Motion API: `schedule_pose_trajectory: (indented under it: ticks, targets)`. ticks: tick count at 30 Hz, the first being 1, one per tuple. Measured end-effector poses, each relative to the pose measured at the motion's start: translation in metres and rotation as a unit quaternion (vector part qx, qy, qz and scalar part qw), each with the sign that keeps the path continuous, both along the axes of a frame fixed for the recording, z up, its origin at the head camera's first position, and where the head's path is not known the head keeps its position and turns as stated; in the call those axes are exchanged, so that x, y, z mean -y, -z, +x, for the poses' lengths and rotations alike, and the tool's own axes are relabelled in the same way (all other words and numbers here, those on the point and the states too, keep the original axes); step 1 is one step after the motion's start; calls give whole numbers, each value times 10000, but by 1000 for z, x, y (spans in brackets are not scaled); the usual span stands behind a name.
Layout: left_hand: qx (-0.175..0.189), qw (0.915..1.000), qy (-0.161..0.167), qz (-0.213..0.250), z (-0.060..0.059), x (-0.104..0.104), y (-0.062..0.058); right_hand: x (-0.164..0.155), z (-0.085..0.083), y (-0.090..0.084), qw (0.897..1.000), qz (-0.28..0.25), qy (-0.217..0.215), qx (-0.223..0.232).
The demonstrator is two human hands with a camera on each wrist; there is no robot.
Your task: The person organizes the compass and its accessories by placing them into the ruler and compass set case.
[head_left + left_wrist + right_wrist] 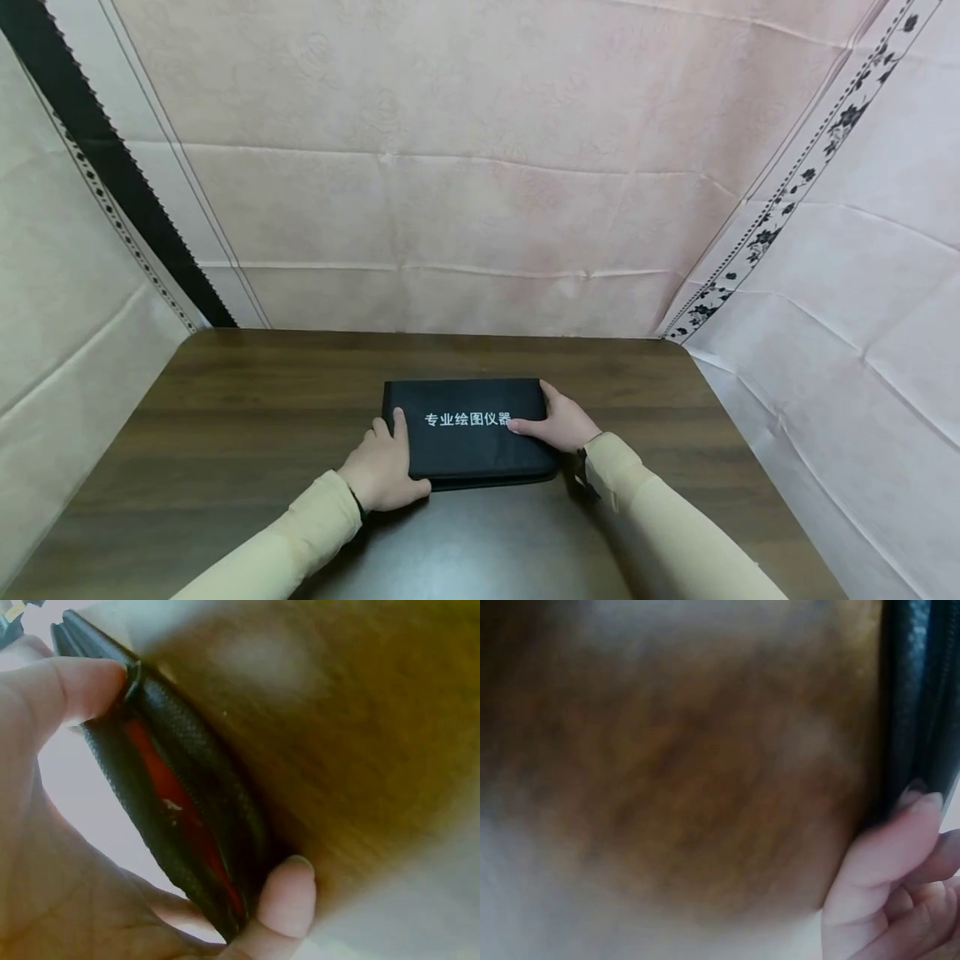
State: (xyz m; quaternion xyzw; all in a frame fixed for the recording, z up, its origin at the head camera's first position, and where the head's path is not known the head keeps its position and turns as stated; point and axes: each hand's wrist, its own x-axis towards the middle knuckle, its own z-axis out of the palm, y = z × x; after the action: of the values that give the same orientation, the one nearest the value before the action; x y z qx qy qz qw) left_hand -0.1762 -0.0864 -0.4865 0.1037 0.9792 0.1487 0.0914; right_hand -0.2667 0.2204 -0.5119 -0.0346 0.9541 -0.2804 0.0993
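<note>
A black drawing-instrument case (472, 450) with white lettering lies near the middle of the wooden table. My left hand (382, 467) grips its left end, thumb at the front corner and index finger along the top. In the left wrist view, a parted edge of the case (202, 761) shows red inside, with my fingertips (289, 896) at both ends of the gap. My right hand (564, 422) holds the right end, its thumb lying over the cover by the lettering. The right wrist view catches only a strip of the case's zipped side (915, 690) beside a finger.
The brown wooden table (262, 400) reaches back to a pale cloth hanging (450, 208). White patterned cloth (840, 275) hangs on the right, and more cloth (67, 317) with a dark band hangs on the left.
</note>
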Motion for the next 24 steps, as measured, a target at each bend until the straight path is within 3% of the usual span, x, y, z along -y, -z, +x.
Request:
schedule_pose_trajectory:
  ticks: [13, 20, 24]
  targets:
    - [279, 9970, 321, 653, 0, 26, 2, 4, 4, -7, 10000, -49, -57, -3]
    - [269, 9924, -63, 1198, 6, 31, 3, 2, 5, -7, 10000, -23, -31, -36]
    - [312, 9916, -321, 1215, 10, 32, 3, 3, 6, -6, 10000, 2, -16, -31]
